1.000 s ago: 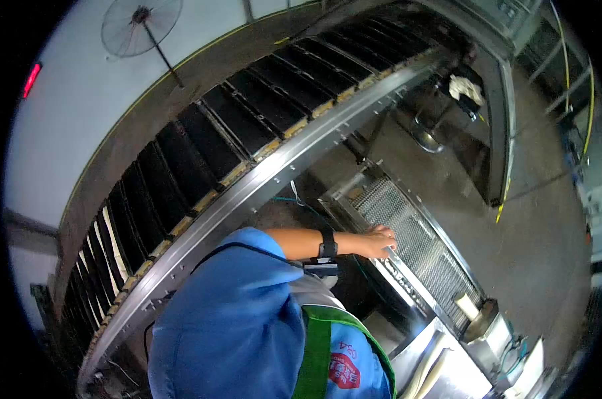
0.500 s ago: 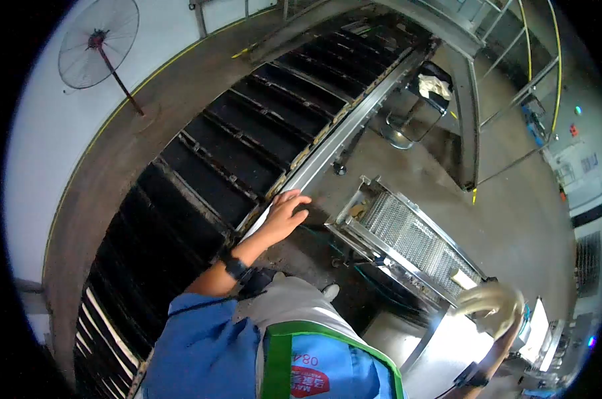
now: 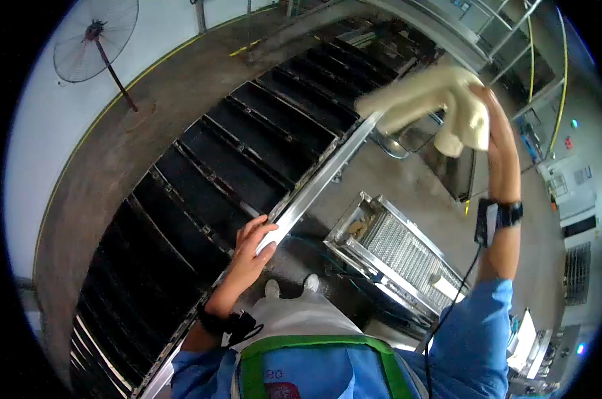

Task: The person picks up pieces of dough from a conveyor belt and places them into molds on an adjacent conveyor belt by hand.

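Note:
Long pale dough-like strips [image 3: 440,100] hang in a blurred bundle from my right hand [image 3: 490,110], raised at the upper right, with its fingers wrapped round them. Their far end overlaps the metal rail [image 3: 334,166] of the conveyor. My left hand [image 3: 253,249] rests on this rail with its fingers apart and holds nothing. Beyond the rail, black trays [image 3: 238,153] lie side by side along the curved conveyor. Pale strips [image 3: 105,352] lie in the trays at the lower left.
A small metal mesh conveyor [image 3: 407,246] stands to the right of the rail, with a pale piece [image 3: 445,287] on it. A round fan [image 3: 95,40] stands by the wall at the upper left. A stool [image 3: 392,145] is partly hidden behind the strips.
My right hand has swung up from the lower right with the pale strips. My left hand left the mesh conveyor's edge for the long rail. The view has turned.

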Motion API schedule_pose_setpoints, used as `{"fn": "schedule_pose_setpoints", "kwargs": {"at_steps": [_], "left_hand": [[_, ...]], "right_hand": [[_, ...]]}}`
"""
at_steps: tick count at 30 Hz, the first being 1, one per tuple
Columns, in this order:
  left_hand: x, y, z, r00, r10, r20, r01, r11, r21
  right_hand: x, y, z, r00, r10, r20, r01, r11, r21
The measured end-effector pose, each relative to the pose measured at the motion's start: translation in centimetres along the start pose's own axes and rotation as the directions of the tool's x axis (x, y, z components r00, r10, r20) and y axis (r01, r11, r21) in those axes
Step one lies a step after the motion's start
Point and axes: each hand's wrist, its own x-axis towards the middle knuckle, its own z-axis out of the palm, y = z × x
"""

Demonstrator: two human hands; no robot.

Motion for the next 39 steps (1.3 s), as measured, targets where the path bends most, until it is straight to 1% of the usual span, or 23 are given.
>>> {"fn": "schedule_pose_setpoints", "kwargs": {"at_steps": [3, 5, 7, 9, 11, 12, 13, 16, 18, 20, 21, 22, 24, 25, 27, 28, 29, 31, 33, 35, 37, 38, 39], "left_hand": [[0.0, 0.8, 0.0, 0.991, -0.111, -0.074, 0.115, 0.992, 0.055], [0.4, 0.4, 0.2, 0.982, -0.16, -0.099, 0.162, 0.987, 0.013], [0.4, 0.4, 0.5, 0.959, -0.254, -0.129, 0.26, 0.965, 0.027], [0.3, 0.6, 1.1, 0.96, -0.254, -0.12, 0.264, 0.962, 0.066], [1.6, 1.1, 1.3, 0.963, -0.252, -0.089, 0.261, 0.959, 0.106], [2.5, 1.4, 1.4, 0.966, -0.242, -0.089, 0.253, 0.957, 0.145], [3.2, 1.8, 1.7, 0.968, -0.232, -0.092, 0.245, 0.952, 0.185], [6.6, 2.2, 2.0, 0.982, -0.188, 0.016, 0.176, 0.942, 0.287], [9.7, 3.2, 2.3, 0.988, -0.133, 0.084, 0.088, 0.912, 0.401], [13.6, 3.6, 3.2, 0.988, -0.115, 0.098, 0.044, 0.838, 0.545], [15.5, 3.4, 3.6, 0.992, -0.087, 0.094, 0.015, 0.808, 0.589], [17.4, 2.6, 3.8, 0.991, -0.072, 0.113, -0.018, 0.762, 0.647], [21.1, -0.2, 4.4, 0.992, -0.067, 0.103, -0.029, 0.685, 0.728], [22.7, -1.0, 5.0, 0.995, -0.074, 0.073, -0.016, 0.588, 0.809], [25.1, -3.5, 5.3, 0.991, -0.058, 0.12, -0.073, 0.516, 0.853], [26.3, -5.5, 5.5, 0.975, -0.176, 0.138, -0.047, 0.443, 0.895], [27.4, -5.4, 5.0, 0.975, -0.192, 0.115, -0.021, 0.434, 0.901], [28.2, -5.5, 4.3, 0.823, -0.495, 0.278, -0.071, 0.396, 0.916], [27.5, -5.7, 2.6, 0.842, -0.46, 0.282, -0.086, 0.402, 0.912], [25.5, -5.1, 0.6, 0.893, -0.388, 0.228, -0.13, 0.263, 0.956], [24.0, -7.1, -0.3, 0.954, -0.246, 0.174, -0.106, 0.267, 0.958], [23.0, -8.3, -0.2, 0.985, -0.126, 0.115, -0.09, 0.189, 0.978], [21.8, -8.0, -0.2, 0.998, 0.0, 0.065, -0.065, 0.11, 0.992]], "right_hand": [[6.5, 2.4, 2.4, 0.969, -0.077, 0.235, 0.117, 0.98, -0.163], [10.5, 5.3, 4.7, 0.9, 0.034, 0.435, 0.155, 0.907, -0.391], [15.0, 10.8, 7.0, 0.875, 0.096, 0.475, 0.295, 0.672, -0.679], [19.4, 19.9, 6.7, 0.797, 0.005, 0.605, 0.6, 0.118, -0.791], [17.0, 20.9, 6.9, 0.925, -0.251, 0.285, 0.313, 0.08, -0.946], [17.4, 22.2, 5.3, 0.934, -0.256, 0.251, 0.31, 0.228, -0.923], [16.7, 22.9, 3.5, 0.937, -0.222, 0.271, 0.321, 0.237, -0.917], [12.3, 28.3, -7.8, 0.929, 0.019, 0.37, 0.366, 0.102, -0.925], [4.8, 27.4, -13.4, 0.918, 0.179, 0.354, 0.318, 0.201, -0.926], [-2.8, 27.9, -20.0, 0.892, 0.408, 0.194, 0.167, 0.103, -0.981], [-8.0, 31.8, -25.8, 0.929, 0.261, 0.264, 0.218, 0.19, -0.957], [-12.1, 31.4, -27.7, 0.887, 0.456, 0.071, 0.012, 0.131, -0.991], [-19.9, 31.2, -29.7, 0.732, 0.671, -0.116, 0.002, -0.173, -0.985], [-24.2, 33.7, -32.8, 0.732, 0.661, -0.165, -0.1, -0.135, -0.986], [-26.2, 27.8, -27.6, 0.711, 0.612, -0.347, -0.252, -0.239, -0.938], [-27.4, 28.7, -28.6, 0.784, 0.506, -0.36, -0.296, -0.205, -0.933], [-27.2, 28.2, -28.8, 0.813, 0.465, -0.35, -0.258, -0.251, -0.933], [-28.0, 28.0, -28.5, 0.842, 0.336, -0.422, -0.328, -0.303, -0.895], [-28.5, 28.5, -29.7, 0.843, 0.322, -0.432, -0.328, -0.329, -0.885], [-28.6, 29.0, -31.3, 0.896, 0.304, -0.324, -0.261, -0.231, -0.937], [-26.0, 27.7, -32.5, 0.786, 0.581, -0.211, -0.397, 0.214, -0.893], [-25.0, 26.3, -31.3, 0.844, 0.476, -0.248, -0.49, 0.496, -0.717], [-23.0, 23.4, -27.9, 0.901, 0.337, -0.272, -0.429, 0.614, -0.662]]}}
